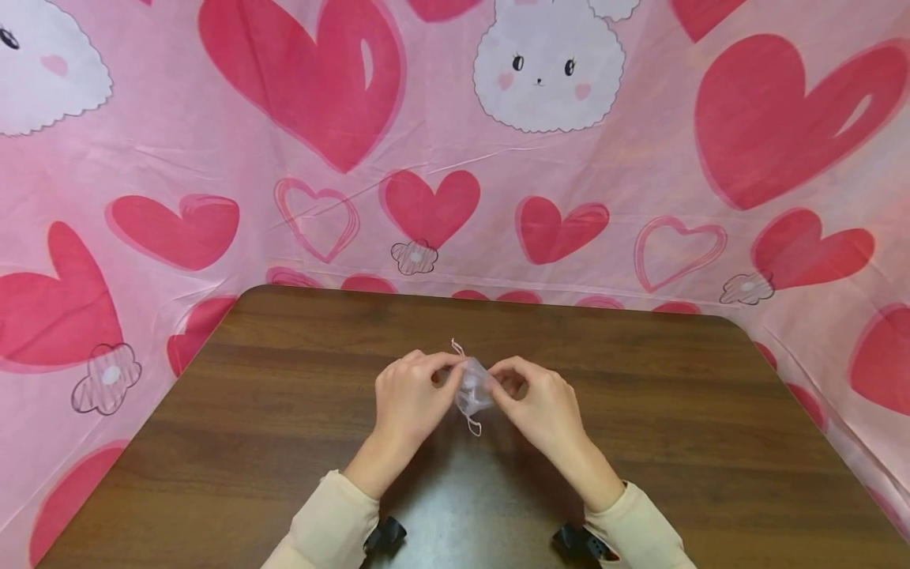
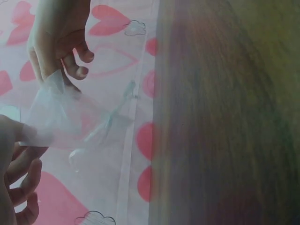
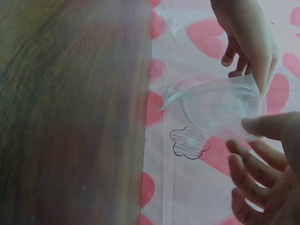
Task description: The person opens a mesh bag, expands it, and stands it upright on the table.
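Observation:
A small sheer white drawstring pouch (image 1: 472,387) is held up between both hands above the table. My left hand (image 1: 408,395) pinches its left edge between thumb and forefinger. On the opposite side, the thumb and forefinger of my right hand (image 1: 543,403) pinch the pouch too. Thin cord loops (image 1: 475,427) stick out at its near and far ends. In the right wrist view the see-through fabric (image 3: 215,105) is spread between the hands; whether anything lies inside, I cannot tell. The other fingers of each hand are loosely bent, off the pouch.
Beneath the hands is a dark brown wooden table (image 1: 284,442) with rounded far corners. A pink cloth (image 1: 441,150) with red hearts and white bunny faces hangs behind it and at both sides. Black straps with small devices (image 1: 386,537) sit at the wrists.

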Tool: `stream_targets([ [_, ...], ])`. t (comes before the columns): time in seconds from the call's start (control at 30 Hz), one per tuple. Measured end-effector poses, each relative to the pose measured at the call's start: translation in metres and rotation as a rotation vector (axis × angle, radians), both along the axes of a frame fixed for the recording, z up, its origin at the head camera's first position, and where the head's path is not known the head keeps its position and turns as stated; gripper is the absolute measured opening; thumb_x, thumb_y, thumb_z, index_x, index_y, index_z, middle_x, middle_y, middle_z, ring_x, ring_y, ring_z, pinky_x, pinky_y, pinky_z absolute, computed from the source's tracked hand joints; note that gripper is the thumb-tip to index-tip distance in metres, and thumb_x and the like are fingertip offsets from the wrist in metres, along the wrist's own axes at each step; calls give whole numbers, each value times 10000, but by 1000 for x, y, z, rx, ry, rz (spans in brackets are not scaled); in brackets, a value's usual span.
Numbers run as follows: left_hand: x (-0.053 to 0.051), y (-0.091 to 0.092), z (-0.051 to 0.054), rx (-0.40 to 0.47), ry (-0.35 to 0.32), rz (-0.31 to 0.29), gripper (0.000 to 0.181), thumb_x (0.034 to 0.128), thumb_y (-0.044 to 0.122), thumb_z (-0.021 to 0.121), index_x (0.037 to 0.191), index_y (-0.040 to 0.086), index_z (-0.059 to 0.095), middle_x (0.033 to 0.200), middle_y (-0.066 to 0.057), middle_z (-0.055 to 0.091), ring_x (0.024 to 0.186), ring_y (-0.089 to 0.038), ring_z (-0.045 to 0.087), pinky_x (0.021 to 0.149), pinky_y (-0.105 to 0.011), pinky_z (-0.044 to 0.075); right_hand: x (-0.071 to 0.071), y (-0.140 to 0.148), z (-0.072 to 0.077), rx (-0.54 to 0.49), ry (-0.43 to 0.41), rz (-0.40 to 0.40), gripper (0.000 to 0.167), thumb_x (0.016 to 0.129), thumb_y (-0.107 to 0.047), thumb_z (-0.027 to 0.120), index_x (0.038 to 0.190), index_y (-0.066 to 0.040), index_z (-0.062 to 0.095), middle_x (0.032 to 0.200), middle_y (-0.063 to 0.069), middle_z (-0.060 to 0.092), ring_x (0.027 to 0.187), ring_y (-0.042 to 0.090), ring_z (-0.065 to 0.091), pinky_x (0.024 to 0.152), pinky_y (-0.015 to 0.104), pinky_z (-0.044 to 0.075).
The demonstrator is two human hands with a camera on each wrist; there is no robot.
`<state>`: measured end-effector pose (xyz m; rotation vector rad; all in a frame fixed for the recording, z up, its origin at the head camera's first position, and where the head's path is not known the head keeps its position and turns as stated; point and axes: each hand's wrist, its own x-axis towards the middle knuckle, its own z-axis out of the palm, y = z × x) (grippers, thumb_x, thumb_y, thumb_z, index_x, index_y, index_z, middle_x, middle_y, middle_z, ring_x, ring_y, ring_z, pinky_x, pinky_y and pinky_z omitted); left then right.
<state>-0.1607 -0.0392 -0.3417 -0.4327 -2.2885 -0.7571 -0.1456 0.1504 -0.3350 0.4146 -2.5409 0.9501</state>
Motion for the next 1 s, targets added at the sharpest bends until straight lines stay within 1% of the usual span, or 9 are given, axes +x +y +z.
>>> stream_targets([
  [0.13,0,-1,-1,25,-11,51,47,829,287,792,843,244,804,558,85,509,518,-98,484,471,-301,366,0,1,1,-3,-25,-9,158,797,-201,841,911,-227,734,706,-154,626,637,39,584,564,303,435],
  [0.23,-1,-2,-2,-3,-19,47,43,817,263,800,856,245,794,622,85,599,570,-116,539,488,-309,405,-1,2,2,-2,29,-36,127,801,-161,834,879,-209,746,689,-126,622,606,85,572,553,308,427],
  [0.3,-2,-2,-3,-34,-15,17,91,801,229,815,884,238,778,719,87,665,629,-128,581,502,-315,440,-1,3,2,6,73,-55,120,796,-137,835,861,-198,753,678,-108,616,588,97,553,543,306,421],
  [0.4,-2,-2,-2,-105,0,-58,196,779,186,831,950,230,746,870,84,701,739,-143,630,539,-314,488,-1,4,2,32,122,-63,113,794,-120,834,851,-186,763,690,-91,624,581,86,535,528,296,420],
  [0.5,-3,-1,-4,-157,14,-133,226,777,210,837,979,233,739,881,87,684,760,-131,628,554,-291,496,-2,4,0,55,157,-51,111,793,-114,835,855,-177,769,719,-77,647,593,90,554,521,285,434],
  [0.6,-2,0,-5,-179,12,-165,179,800,283,814,966,240,764,863,98,701,729,-111,605,557,-274,486,-3,4,-2,57,194,-33,111,790,-116,841,859,-168,771,735,-69,658,593,110,570,517,277,443],
  [0.83,0,1,-6,-221,-5,-168,106,840,310,753,901,241,805,808,105,721,676,-109,590,543,-281,486,-5,5,-5,44,280,24,171,751,-80,866,867,-165,772,764,-68,681,627,114,600,527,272,465],
  [0.93,0,0,-5,-244,-46,-155,97,855,294,756,909,240,816,811,101,670,688,-113,582,514,-272,466,-5,4,-6,71,283,36,178,747,-87,870,870,-170,772,758,-74,677,643,87,596,530,269,471],
  [1.0,-1,-1,-4,-247,-77,-128,90,858,289,763,919,253,819,811,97,619,696,-112,572,497,-268,444,-4,3,-6,101,257,31,180,750,-113,873,885,-176,771,749,-82,668,639,83,588,526,270,465],
])
